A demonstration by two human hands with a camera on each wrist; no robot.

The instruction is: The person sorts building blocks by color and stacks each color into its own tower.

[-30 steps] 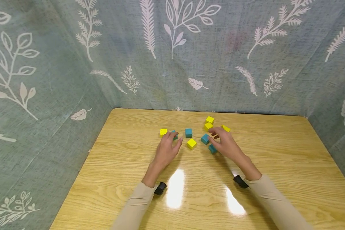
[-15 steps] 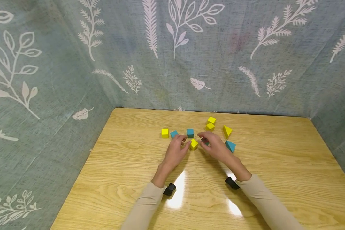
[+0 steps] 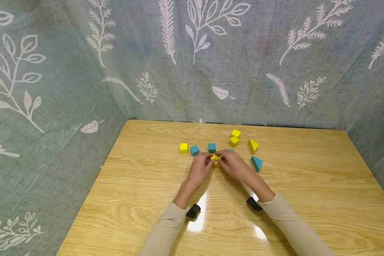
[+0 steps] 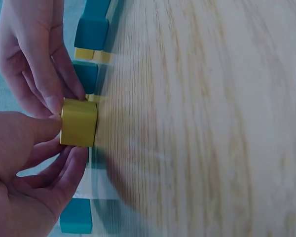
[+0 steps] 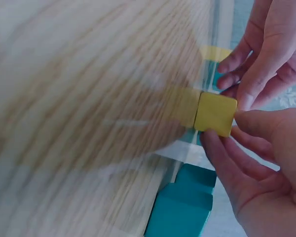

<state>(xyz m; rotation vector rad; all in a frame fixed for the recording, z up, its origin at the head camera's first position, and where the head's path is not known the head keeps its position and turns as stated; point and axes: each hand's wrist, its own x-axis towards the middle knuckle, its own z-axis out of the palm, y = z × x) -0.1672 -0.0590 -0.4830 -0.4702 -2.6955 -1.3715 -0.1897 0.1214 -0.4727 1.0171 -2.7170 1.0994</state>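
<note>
Smooth yellow cube [image 5: 216, 114] sits pretty much dead centre between left hand [image 3: 199, 167] and right hand [image 3: 236, 165], neither really closer, both pinching it with thumb and fingers.

- Table [image 3: 124, 185]: wood-grained, glossy.
- Leftmost yellow cube [image 3: 184, 148]; adjacent blue cube [image 3: 194, 150].
- Centre blue cube [image 3: 212, 148]; front yellow cube [image 5: 215, 114].
- Two rear yellow cubes [image 3: 234, 141].
- Right: yellow wedge [image 3: 252, 146], blue wedge [image 3: 256, 163].

Fingers [image 5: 216, 150] pinch a yellow cube [image 5: 215, 114], teal blocks [image 5: 181, 203] nearby.
</note>
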